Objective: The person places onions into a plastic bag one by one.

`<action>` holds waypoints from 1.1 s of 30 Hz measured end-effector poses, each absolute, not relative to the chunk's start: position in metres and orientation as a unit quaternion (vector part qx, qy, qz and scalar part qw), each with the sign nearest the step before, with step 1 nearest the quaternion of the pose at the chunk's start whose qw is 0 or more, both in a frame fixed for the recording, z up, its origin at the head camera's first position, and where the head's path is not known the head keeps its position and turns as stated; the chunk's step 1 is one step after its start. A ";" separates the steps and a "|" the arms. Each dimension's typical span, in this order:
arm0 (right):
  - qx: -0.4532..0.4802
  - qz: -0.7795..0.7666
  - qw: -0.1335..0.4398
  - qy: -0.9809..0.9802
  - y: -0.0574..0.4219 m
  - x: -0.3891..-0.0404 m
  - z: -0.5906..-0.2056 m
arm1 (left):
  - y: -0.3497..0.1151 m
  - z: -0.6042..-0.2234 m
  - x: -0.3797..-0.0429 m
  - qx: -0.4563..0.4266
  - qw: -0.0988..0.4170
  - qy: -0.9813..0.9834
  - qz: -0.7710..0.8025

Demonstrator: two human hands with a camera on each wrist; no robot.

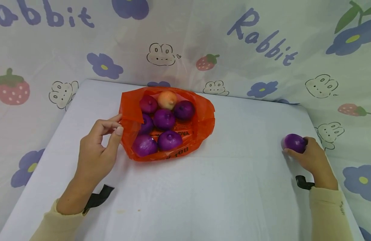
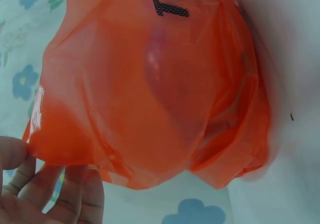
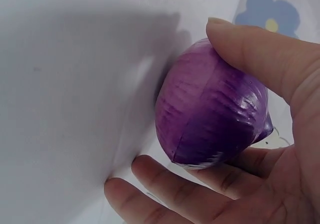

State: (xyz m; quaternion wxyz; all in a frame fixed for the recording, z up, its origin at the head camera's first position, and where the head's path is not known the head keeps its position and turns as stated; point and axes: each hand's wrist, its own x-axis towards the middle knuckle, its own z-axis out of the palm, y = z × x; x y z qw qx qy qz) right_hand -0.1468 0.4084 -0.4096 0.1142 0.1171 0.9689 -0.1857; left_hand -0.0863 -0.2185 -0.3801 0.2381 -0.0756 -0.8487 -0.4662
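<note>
An orange plastic bag [image 1: 208,113] stands with its mouth spread on the white table, and several purple onions [image 1: 164,119] plus one yellow onion [image 1: 167,99] lie inside it. My left hand [image 1: 98,147] pinches the bag's left edge between thumb and fingers; the left wrist view shows the orange film [image 2: 125,93] with a rounded shape behind it. Far to the right, my right hand [image 1: 313,157] holds a single purple onion [image 1: 295,143]. In the right wrist view, the thumb lies over this onion [image 3: 210,108] and the fingers are beneath, with its pointed tip toward the palm.
The white table [image 1: 221,201] ends at the back against a cloth [image 1: 185,30] printed with rabbits, flowers and strawberries. Black straps [image 1: 99,197] hang at both wrists. A small yellowish mark lies on the table near the left forearm.
</note>
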 end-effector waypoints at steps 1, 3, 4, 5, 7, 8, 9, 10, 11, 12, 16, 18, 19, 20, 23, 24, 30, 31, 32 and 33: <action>0.118 -0.186 0.113 0.969 0.408 -0.146 -0.410 | -0.219 -0.380 -0.086 -0.076 0.239 -0.849 -0.466; 0.117 -0.186 0.105 0.970 0.407 -0.145 -0.411 | -0.219 -0.380 -0.086 -0.077 0.240 -0.848 -0.466; 0.117 -0.186 0.103 0.970 0.406 -0.145 -0.411 | -0.219 -0.380 -0.086 -0.078 0.240 -0.848 -0.466; 0.118 -0.186 0.100 0.970 0.406 -0.144 -0.411 | -0.219 -0.381 -0.087 -0.078 0.240 -0.848 -0.466; 0.123 -0.187 0.099 0.970 0.405 -0.143 -0.411 | -0.219 -0.381 -0.087 -0.078 0.240 -0.848 -0.466; 0.124 -0.186 0.098 0.970 0.405 -0.143 -0.412 | -0.219 -0.381 -0.087 -0.078 0.240 -0.848 -0.466; 0.127 -0.187 0.099 0.969 0.405 -0.142 -0.411 | -0.219 -0.381 -0.087 -0.078 0.239 -0.848 -0.466; 0.130 -0.186 0.100 0.969 0.405 -0.142 -0.411 | -0.219 -0.381 -0.087 -0.078 0.239 -0.848 -0.467; 0.132 -0.185 0.101 0.968 0.405 -0.142 -0.411 | -0.219 -0.381 -0.087 -0.078 0.238 -0.848 -0.467; 0.133 -0.185 0.101 0.968 0.405 -0.142 -0.411 | -0.219 -0.381 -0.087 -0.078 0.238 -0.848 -0.467; 0.127 -0.192 0.096 0.968 0.404 -0.141 -0.413 | -0.219 -0.381 -0.087 -0.078 0.237 -0.849 -0.466; 0.122 -0.198 0.094 0.968 0.401 -0.140 -0.413 | -0.218 -0.381 -0.088 -0.078 0.238 -0.849 -0.466; 0.119 -0.201 0.093 0.968 0.400 -0.139 -0.413 | -0.218 -0.381 -0.087 -0.078 0.238 -0.849 -0.465; 0.117 -0.204 0.093 0.968 0.399 -0.139 -0.413 | -0.218 -0.381 -0.087 -0.077 0.238 -0.849 -0.465; 0.105 -0.210 0.089 0.968 0.393 -0.137 -0.412 | -0.217 -0.380 -0.087 -0.078 0.237 -0.849 -0.466; 0.100 -0.212 0.086 0.968 0.390 -0.137 -0.411 | -0.217 -0.380 -0.087 -0.077 0.237 -0.849 -0.466; 0.063 -0.225 0.048 0.971 0.368 -0.133 -0.404 | -0.217 -0.380 -0.086 -0.078 0.237 -0.849 -0.466; 0.057 -0.228 0.041 0.971 0.364 -0.132 -0.402 | -0.217 -0.380 -0.086 -0.078 0.237 -0.849 -0.466; 0.051 -0.230 0.034 0.971 0.360 -0.131 -0.399 | -0.217 -0.380 -0.086 -0.078 0.238 -0.848 -0.466; 0.045 -0.232 0.028 0.971 0.356 -0.130 -0.397 | -0.217 -0.380 -0.086 -0.078 0.238 -0.848 -0.467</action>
